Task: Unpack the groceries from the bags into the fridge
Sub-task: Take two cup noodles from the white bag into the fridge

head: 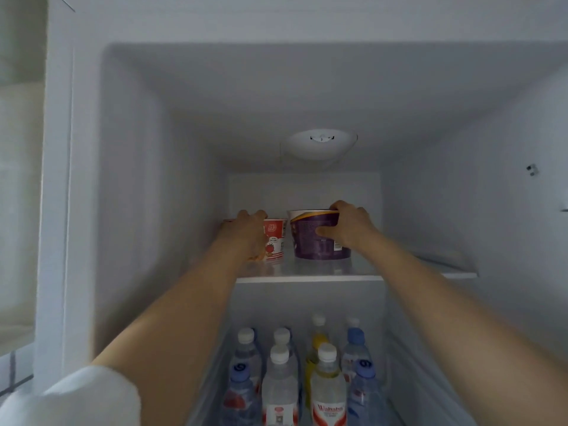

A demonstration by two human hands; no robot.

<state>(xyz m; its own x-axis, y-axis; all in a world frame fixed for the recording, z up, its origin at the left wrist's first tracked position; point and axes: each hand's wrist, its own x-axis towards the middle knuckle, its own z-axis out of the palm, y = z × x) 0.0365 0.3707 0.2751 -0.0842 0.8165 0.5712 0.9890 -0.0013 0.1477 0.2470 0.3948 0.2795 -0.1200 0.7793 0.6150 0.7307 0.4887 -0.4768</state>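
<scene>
Frame centre, fridge shelf (307, 276): left hand (246, 232) grips red strawberry cup (274, 238); right hand (347, 224) clasps purple tub (310, 238). Below, bottles, one (328, 392) reading "Wahaha".

Two hands (250, 232), two tubs (319, 238) on one shelf (307, 276), eight bottles (327, 382) below.

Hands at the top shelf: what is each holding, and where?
Right hand grips the purple tub by its rim and side; left hand holds the red-and-white cup by its side.
</scene>
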